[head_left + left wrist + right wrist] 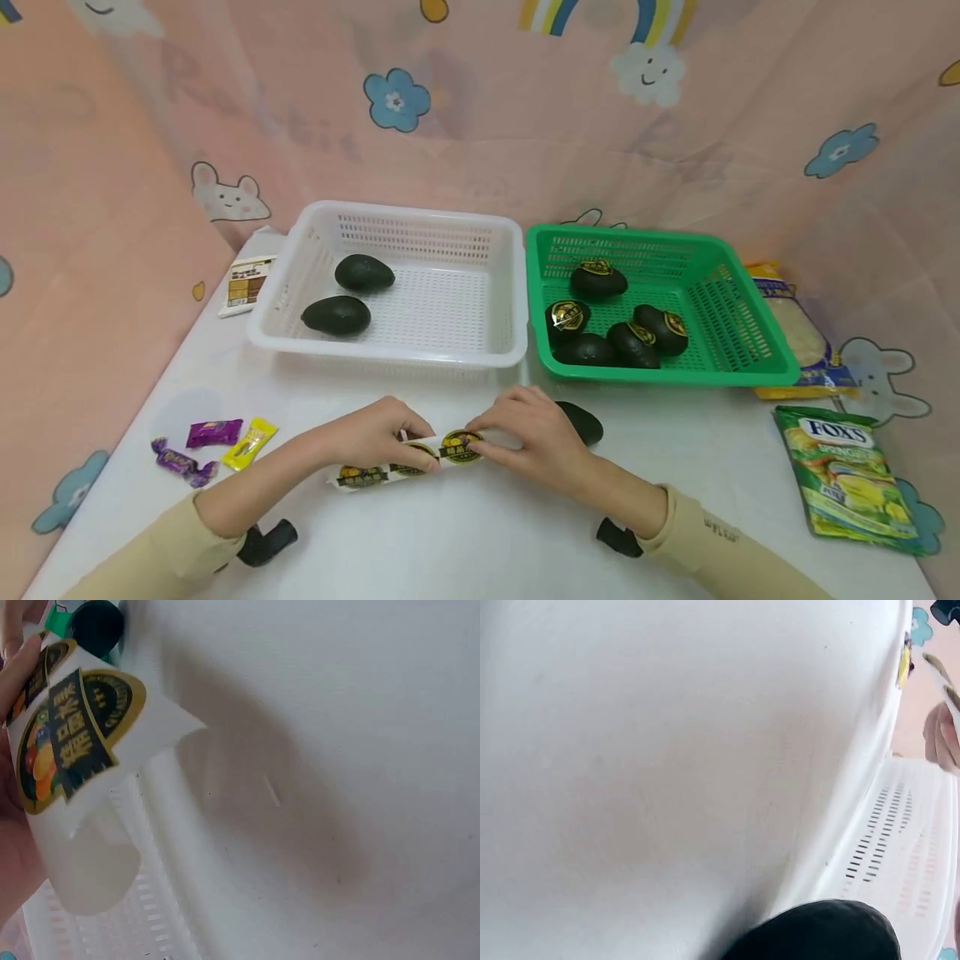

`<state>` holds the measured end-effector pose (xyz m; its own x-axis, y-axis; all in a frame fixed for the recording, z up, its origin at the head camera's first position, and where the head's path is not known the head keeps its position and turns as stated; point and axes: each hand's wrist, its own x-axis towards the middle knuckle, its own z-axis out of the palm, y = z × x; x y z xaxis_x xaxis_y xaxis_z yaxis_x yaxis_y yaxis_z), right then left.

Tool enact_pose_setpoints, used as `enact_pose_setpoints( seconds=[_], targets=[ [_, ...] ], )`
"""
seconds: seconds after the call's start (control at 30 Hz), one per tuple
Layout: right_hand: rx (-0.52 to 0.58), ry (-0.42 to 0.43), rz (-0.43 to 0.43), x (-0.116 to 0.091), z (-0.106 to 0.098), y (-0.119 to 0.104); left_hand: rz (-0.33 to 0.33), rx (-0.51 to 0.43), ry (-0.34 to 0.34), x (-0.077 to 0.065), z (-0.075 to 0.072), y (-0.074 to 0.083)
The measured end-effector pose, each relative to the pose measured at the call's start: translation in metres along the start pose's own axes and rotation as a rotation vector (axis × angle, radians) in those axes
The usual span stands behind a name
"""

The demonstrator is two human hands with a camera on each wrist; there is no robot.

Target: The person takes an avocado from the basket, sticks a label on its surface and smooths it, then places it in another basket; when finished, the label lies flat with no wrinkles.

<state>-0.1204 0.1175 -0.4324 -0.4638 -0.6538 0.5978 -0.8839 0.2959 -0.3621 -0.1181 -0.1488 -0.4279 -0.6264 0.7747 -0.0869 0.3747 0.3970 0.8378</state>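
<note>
A white strip of oval black-and-gold fruit stickers [360, 477] stretches between both hands above the table. My left hand [375, 433] grips it near the middle; in the left wrist view the strip [82, 735] curls, with its loose end hanging. My right hand [536, 437] pinches the other end, its thumb at the edge of a sticker [460, 447]. Partly hidden behind the right hand lies a dark avocado [581, 423], whose rounded end [817, 934] fills the bottom of the right wrist view.
A white basket [390, 357] with two plain avocados [364, 273] stands at the back. Beside it, a green basket [675, 377] has several avocados, most showing stickers. Wrapped candies [214, 432] lie left, a FOX'S bag [847, 479] and another packet [798, 333] right.
</note>
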Motion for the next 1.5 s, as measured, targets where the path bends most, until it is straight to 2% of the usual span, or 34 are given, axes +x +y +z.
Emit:
enact_pose_setpoints(
  seconds=[0.17, 0.23, 0.27, 0.33, 0.4, 0.47, 0.5, 0.57, 0.6, 0.67, 0.73, 0.8, 0.93, 1.0, 1.1, 1.17, 1.23, 1.37, 1.5],
  targets=[
    [-0.084, 0.116, -0.214, 0.0, 0.003, 0.002, -0.099, -0.111, -0.102, 0.001, -0.002, 0.0],
    [-0.035, 0.145, -0.211, -0.001, 0.003, 0.0, -0.136, -0.133, -0.131, 0.001, -0.003, 0.0],
    [0.021, 0.145, -0.165, -0.001, 0.001, -0.002, -0.152, -0.13, -0.139, 0.001, -0.003, 0.0],
    [0.169, 0.127, 0.011, -0.003, -0.005, -0.005, -0.184, -0.096, -0.145, -0.001, -0.004, -0.002],
    [0.333, 0.093, 0.276, -0.005, -0.015, -0.008, -0.193, -0.023, -0.125, -0.003, -0.004, -0.004],
    [0.459, 0.042, 0.527, -0.006, -0.026, -0.008, -0.164, 0.094, -0.055, -0.003, -0.003, -0.005],
    [0.503, 0.009, 0.638, -0.007, -0.031, -0.007, -0.141, 0.122, 0.001, -0.002, 0.0, -0.004],
    [0.571, -0.055, 0.809, -0.008, -0.041, -0.005, -0.108, 0.119, 0.129, 0.005, 0.005, 0.003],
    [0.597, -0.082, 0.861, -0.008, -0.045, -0.004, -0.101, 0.089, 0.196, 0.01, 0.009, 0.009],
    [0.618, -0.126, 0.915, -0.011, -0.051, -0.003, -0.095, -0.036, 0.3, 0.021, 0.016, 0.022],
    [0.614, -0.138, 0.922, -0.014, -0.058, -0.003, -0.115, -0.162, 0.368, 0.032, 0.022, 0.037],
    [0.547, -0.13, 0.888, -0.018, -0.063, -0.004, -0.12, -0.224, 0.415, 0.042, 0.027, 0.047],
    [0.262, -0.091, 0.808, -0.031, -0.071, -0.002, -0.098, -0.283, 0.476, 0.06, 0.037, 0.054],
    [0.166, -0.079, 0.809, -0.04, -0.072, 0.001, -0.094, -0.299, 0.489, 0.068, 0.044, 0.054],
    [0.141, -0.067, 0.845, -0.054, -0.072, 0.007, -0.093, -0.274, 0.508, 0.08, 0.054, 0.049],
    [0.156, -0.063, 0.866, -0.062, -0.072, 0.012, -0.097, -0.228, 0.517, 0.088, 0.06, 0.045],
    [0.112, -0.07, 0.857, -0.068, -0.071, 0.017, -0.108, -0.179, 0.519, 0.097, 0.066, 0.04],
    [-0.056, -0.103, 0.752, -0.075, -0.069, 0.025, -0.159, -0.089, 0.49, 0.11, 0.072, 0.032],
    [-0.216, -0.072, 0.605, -0.077, -0.068, 0.031, -0.179, 0.016, 0.471, 0.116, 0.073, 0.03]
  ],
)
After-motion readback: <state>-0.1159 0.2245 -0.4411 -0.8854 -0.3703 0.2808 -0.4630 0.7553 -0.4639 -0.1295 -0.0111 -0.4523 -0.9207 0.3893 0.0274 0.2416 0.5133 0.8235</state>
